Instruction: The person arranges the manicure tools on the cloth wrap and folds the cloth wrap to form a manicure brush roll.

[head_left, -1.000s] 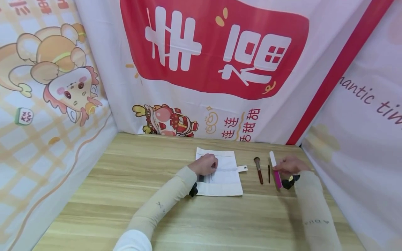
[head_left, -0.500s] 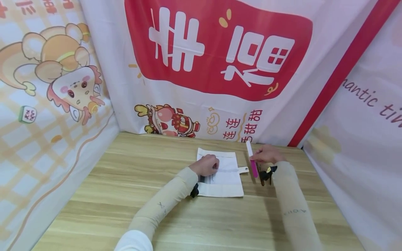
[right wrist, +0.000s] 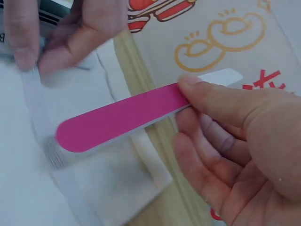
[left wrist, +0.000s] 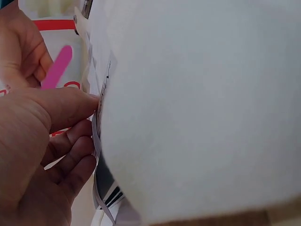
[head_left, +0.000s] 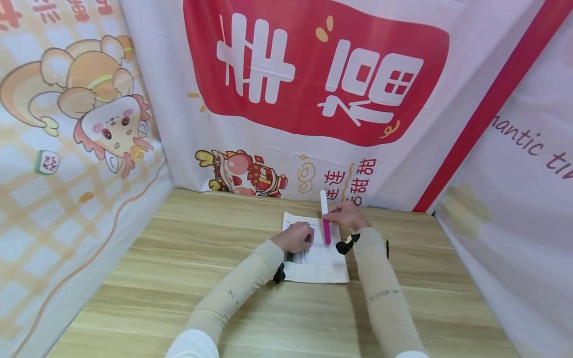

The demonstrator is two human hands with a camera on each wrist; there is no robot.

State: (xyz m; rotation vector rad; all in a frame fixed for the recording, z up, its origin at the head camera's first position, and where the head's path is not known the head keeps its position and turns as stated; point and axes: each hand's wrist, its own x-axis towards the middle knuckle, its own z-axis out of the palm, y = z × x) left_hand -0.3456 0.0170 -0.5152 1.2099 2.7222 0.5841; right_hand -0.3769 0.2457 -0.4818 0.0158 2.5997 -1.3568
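Observation:
My right hand [head_left: 350, 217] pinches a flat nail file [head_left: 326, 232], half pink and half white, between thumb and fingers. It holds the file tilted above the right part of an unfolded white fabric pouch [head_left: 317, 272]. On the pouch's left side, my left hand [head_left: 297, 237] pinches a thin pale band [left wrist: 95, 136] that runs across the pouch. In the right wrist view the pink end of the file lies over this band, and whether they touch I cannot tell. A dark printed patch shows beside the left fingers.
A thin dark stick [head_left: 387, 249] lies right of my right forearm on the wooden table [head_left: 250, 318]. The makeup brush is hidden by that arm. Printed cloth walls [head_left: 250, 129] stand behind and on both sides.
My right hand has carried the nail file leftward, from the right of the brush to over the pouch. The left hand has stayed in place on the pouch.

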